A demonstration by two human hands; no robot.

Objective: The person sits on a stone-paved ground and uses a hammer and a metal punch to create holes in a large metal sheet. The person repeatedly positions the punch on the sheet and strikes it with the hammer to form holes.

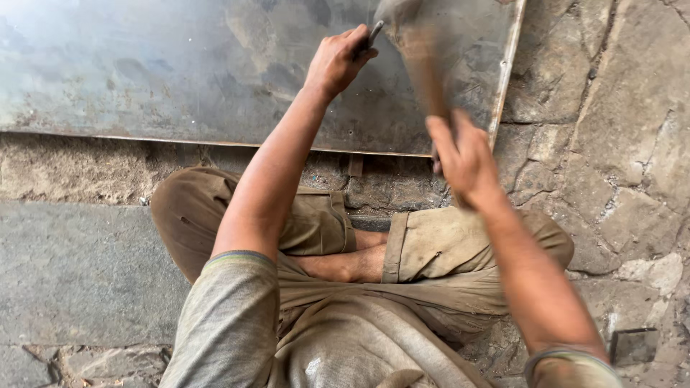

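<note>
Left hand (336,59) fisted round thin metal punch (374,33), tip set against large grey metal sheet (180,68). Right hand (466,159) wrapped tight on wooden handle of hammer (420,54); hammer blurred, head near top of punch, contact unclear. Sheet lies flat on rough stone floor (618,144), right edge beside cracked stones. Person sits cross-legged, khaki trousers (431,244) close under sheet's near edge. Small dark metal block (632,346) on floor by right elbow.
</note>
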